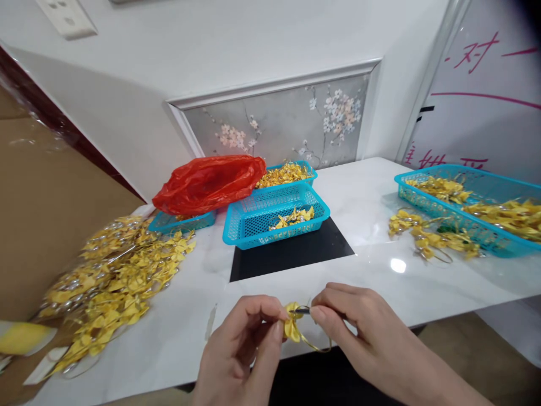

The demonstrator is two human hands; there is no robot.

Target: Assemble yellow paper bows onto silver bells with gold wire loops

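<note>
A yellow bow (291,327) is sitting in the left grip (249,338), pinched between thumb and fingers.
The right grip (363,327) is clasping a slim dark tool (301,310), its end touching the bow (whether it is passing through is hidden), while a gold loop (316,350) is hanging between the grips. Beyond them, a blue basket (253,241) is resting partly over a black sheet (291,256) on the white bench (190,316). Left of the grips, a heap of yellow bows (131,276) is spreading; far right, a larger blue basket (499,242) is holding more.
</note>
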